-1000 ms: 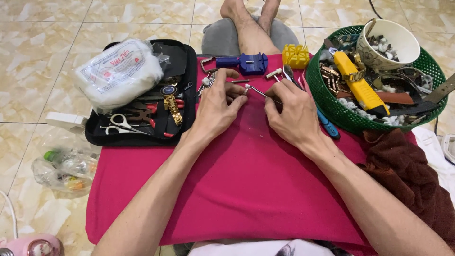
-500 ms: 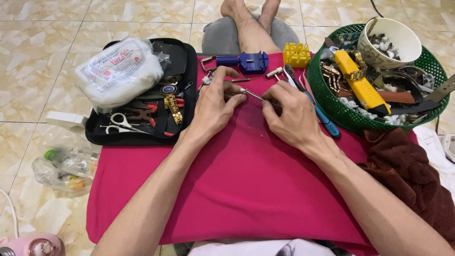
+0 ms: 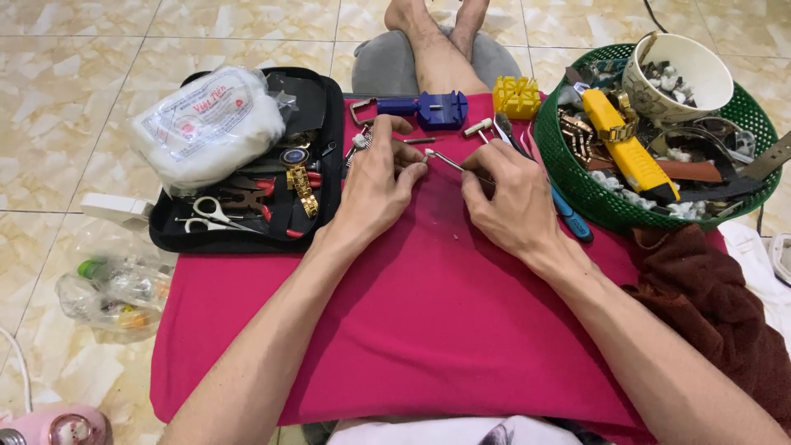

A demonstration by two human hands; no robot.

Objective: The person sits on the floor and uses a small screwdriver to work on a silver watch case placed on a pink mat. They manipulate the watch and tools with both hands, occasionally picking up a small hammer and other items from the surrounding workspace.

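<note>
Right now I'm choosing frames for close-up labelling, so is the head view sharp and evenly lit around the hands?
Head view: soft, even light, faint shadows under the left hand and right hand; mild glare on the floor tiles; the thin metal tool is small but fairly sharp; edges bend slightly.

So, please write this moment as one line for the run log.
left hand: fingertips on thin metal tool | right hand: pinches same tool | surface: pink cloth | nearby: blue tool, green basket
</note>
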